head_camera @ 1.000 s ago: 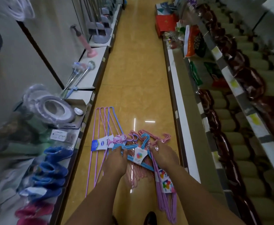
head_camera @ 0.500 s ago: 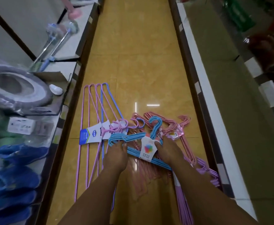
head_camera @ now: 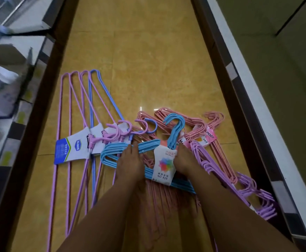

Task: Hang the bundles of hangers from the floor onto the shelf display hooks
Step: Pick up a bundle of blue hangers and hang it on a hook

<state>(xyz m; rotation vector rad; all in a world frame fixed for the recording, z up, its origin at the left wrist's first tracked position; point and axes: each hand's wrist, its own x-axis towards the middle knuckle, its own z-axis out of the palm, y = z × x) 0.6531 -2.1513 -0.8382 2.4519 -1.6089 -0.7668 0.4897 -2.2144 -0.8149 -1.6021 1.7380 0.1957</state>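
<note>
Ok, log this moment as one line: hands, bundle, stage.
left hand: on blue hanger bundle | right hand: beside its label | bundle: on floor | stage: pickup, none hung in view

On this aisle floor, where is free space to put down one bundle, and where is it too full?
Bare floor lies beyond the hooks, between the left shelf base and right shelf base. A narrow strip borders the long purple hangers at the left. Around both hands, the blue bundle, pink hangers and purple bundle overlap, so it is crowded.
</note>
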